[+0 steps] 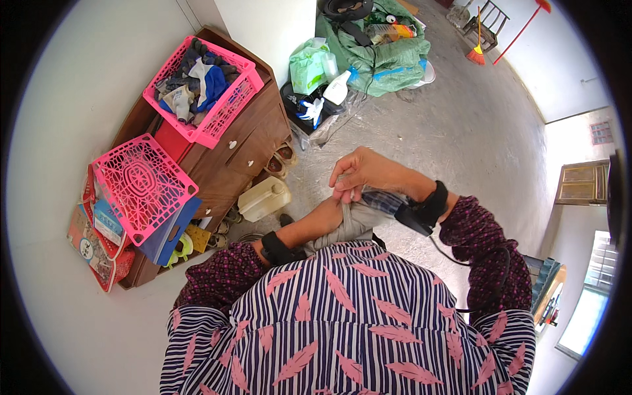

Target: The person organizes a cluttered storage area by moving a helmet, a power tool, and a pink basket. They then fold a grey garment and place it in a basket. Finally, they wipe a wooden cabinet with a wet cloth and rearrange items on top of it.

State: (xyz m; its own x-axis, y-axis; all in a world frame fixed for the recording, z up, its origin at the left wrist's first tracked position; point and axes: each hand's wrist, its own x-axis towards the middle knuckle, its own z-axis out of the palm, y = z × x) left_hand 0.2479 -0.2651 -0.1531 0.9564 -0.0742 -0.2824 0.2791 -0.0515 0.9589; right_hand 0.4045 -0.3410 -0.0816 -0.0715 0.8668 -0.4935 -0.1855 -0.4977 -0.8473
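Both hands are together just in front of the striped, feather-patterned apron. My right hand has bent fingers pinching the edge of a light grey cloth garment. My left hand is mostly tucked into or behind that cloth, so its fingers are hidden. A dark plaid piece of fabric shows beneath my right wrist. Each wrist wears a black strap; a cable runs from the device at the right one along the patterned sleeve.
At the left, a brown wooden cabinet carries a pink basket of gloves and an upturned pink basket. Beside it are a plastic jug and shoes. Ahead lie a spray bottle, a glove and a green sack.
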